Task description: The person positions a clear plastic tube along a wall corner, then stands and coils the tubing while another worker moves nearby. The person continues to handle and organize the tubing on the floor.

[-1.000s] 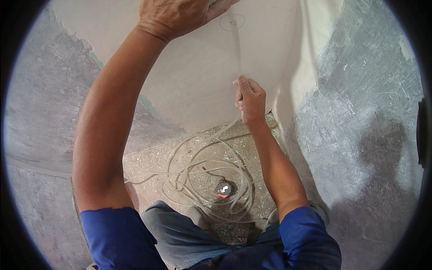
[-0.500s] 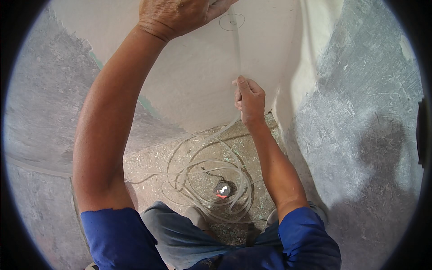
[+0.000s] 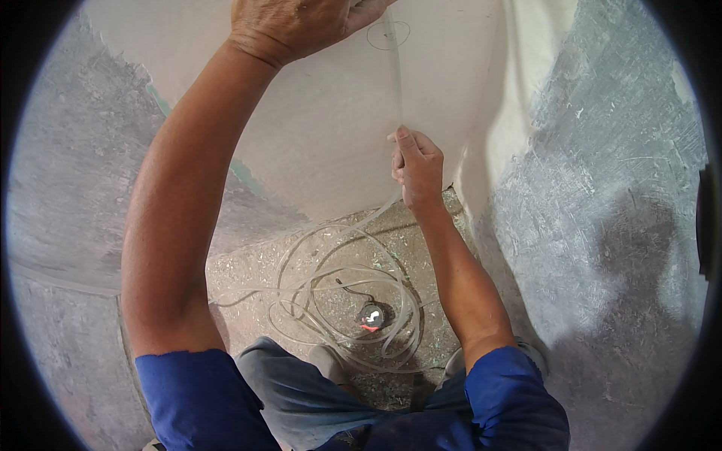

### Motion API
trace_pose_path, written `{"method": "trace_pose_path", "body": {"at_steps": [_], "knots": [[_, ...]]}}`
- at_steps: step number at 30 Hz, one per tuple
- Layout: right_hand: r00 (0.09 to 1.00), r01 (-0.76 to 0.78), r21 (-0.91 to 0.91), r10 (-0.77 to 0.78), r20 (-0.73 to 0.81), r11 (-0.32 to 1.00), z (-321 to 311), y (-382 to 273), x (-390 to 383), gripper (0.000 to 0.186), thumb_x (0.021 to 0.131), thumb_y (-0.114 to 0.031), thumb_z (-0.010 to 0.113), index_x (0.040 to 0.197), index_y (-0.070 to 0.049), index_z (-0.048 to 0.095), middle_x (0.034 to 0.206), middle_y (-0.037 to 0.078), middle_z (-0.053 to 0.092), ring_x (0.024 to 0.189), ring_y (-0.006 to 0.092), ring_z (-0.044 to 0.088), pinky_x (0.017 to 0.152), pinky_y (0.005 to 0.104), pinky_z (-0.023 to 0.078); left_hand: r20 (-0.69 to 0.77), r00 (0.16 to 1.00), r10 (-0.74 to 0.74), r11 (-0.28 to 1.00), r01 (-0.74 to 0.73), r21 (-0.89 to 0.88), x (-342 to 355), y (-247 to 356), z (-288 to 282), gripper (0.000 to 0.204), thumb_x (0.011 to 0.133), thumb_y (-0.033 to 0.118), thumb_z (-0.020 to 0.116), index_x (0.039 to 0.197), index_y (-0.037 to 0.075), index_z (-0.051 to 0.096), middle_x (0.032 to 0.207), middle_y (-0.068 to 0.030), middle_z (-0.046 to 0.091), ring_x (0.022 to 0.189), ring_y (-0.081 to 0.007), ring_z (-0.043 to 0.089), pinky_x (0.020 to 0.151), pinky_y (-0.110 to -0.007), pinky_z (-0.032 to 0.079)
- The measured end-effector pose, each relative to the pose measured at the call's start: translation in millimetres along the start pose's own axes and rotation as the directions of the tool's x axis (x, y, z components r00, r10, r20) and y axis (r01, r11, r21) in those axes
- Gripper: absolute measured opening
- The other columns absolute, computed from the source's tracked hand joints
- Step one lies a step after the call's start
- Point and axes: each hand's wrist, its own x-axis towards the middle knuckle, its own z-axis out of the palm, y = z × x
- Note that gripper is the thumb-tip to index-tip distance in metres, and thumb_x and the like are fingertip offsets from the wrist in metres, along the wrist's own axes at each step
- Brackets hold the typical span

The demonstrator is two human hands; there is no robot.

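My left hand is high at the pale wall, thumb stretched toward the top of a clear thin tube; its other fingers are cut off by the upper edge, so I cannot make out its grip. Lower down, my right hand is closed around the same tube, which runs upright along the wall, over a hand-drawn oval mark. Below it the tube falls into loose overlapping coils on the floor.
A small round dark object with a red part and short cord lies among the coils on the speckled floor. My feet stand close behind them. Mottled grey walls flank me left and right, my shadow on the right one.
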Motion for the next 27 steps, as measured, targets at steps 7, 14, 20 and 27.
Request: {"method": "trace_pose_path", "body": {"at_steps": [7,14,20,27], "knots": [[1.000,0.009,-0.004,-0.009,-0.013,1.000,0.8,-2.5,-1.3,0.033,0.102,-0.033,0.067,0.095,-0.001,0.069,0.058,-0.003,0.048,0.044,0.0049,0.037,0.040,0.0225,0.029,0.011,1.000,-0.021,1.000,0.021,0.001,-0.5,1.4,-0.6,0.077,0.089,0.045,0.071,0.148,0.001,0.049,0.158,-0.0178,0.041,0.152,-0.0317,0.030,0.127,-0.050,0.018],[1.000,0.008,0.003,-0.008,-0.010,1.000,3.2,-3.2,-1.2,0.033,0.102,-0.033,0.067,0.095,-0.001,0.069,0.058,-0.003,0.048,0.044,0.0049,0.037,0.039,0.0228,0.028,-0.033,0.999,-0.005,1.000,0.004,-0.025,-1.6,-0.8,1.9,0.075,0.089,0.044,0.071,0.147,0.001,0.049,0.158,-0.0183,0.041,0.153,-0.0320,0.029,0.127,-0.050,0.020],[1.000,0.000,-0.008,0.000,-0.004,1.000,5.1,-4.1,-2.7,0.033,0.102,-0.034,0.067,0.093,-0.001,0.069,0.058,-0.003,0.047,0.044,0.0048,0.037,0.039,0.0225,0.029,0.015,1.000,-0.022,1.000,0.022,0.005,-0.6,0.6,0.2,0.076,0.089,0.045,0.070,0.147,0.000,0.049,0.158,-0.0197,0.041,0.153,-0.0341,0.028,0.127,-0.050,0.019],[1.000,0.003,-0.011,-0.003,-0.005,1.000,6.8,-7.3,-3.1,0.035,0.101,-0.035,0.067,0.093,-0.002,0.069,0.057,-0.003,0.048,0.044,0.0047,0.037,0.039,0.0224,0.029,-0.005,1.000,-0.025,0.999,0.025,-0.037,-0.9,0.9,-0.1,0.082,0.087,0.048,0.072,0.148,-0.001,0.047,0.159,-0.0204,0.038,0.154,-0.0343,0.026,0.127,-0.051,0.018]]}}
